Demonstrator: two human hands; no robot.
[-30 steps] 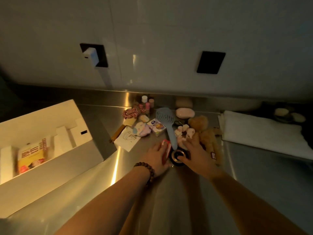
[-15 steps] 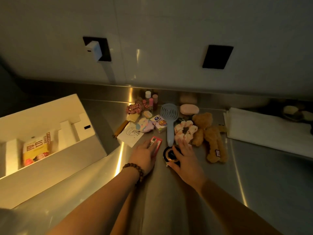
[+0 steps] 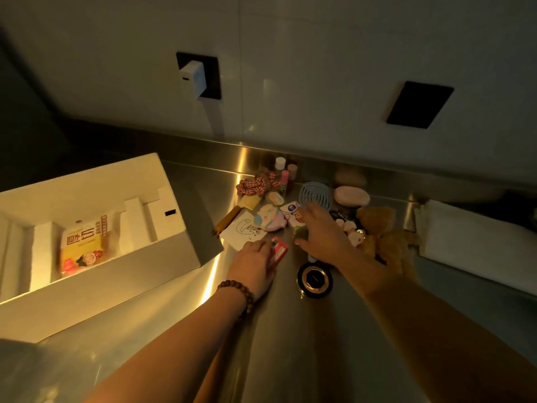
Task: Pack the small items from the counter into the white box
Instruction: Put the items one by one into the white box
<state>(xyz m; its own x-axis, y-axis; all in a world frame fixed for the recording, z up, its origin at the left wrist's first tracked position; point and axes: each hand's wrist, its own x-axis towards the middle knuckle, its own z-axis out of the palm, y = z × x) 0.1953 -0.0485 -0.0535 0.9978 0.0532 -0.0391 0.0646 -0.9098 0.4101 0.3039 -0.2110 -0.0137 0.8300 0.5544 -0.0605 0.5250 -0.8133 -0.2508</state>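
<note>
Half a second back the right hand [image 3: 322, 237] lay on the round black-and-gold compact [image 3: 315, 279]; now it has lifted off and reached forward, leaving the compact bare on the steel counter [image 3: 334, 359] just behind its wrist. Its fingers are spread wide and hold nothing, their tips over the small printed packet [image 3: 292, 212] and the handle of the blue hairbrush [image 3: 315, 196]. Beside it the left hand [image 3: 255, 264] stays flat on the red card [image 3: 279, 253], fingers straight and pressing, with no sign of a pinch. Just past those fingertips lies the white drawing card [image 3: 244, 231], then the pastel pouch [image 3: 268, 221]. Right of the spread fingers sit the scrunchie [image 3: 350, 228] and the teddy bear [image 3: 380, 228]; beyond them the pink soap [image 3: 351, 196] and the little bottles [image 3: 283, 170]. Well off to the left of both hands, the white box [image 3: 130, 274] holds only a yellow packet [image 3: 84, 242]. Packing seems barely begun; the right hand looks to be picking its next item.
</note>
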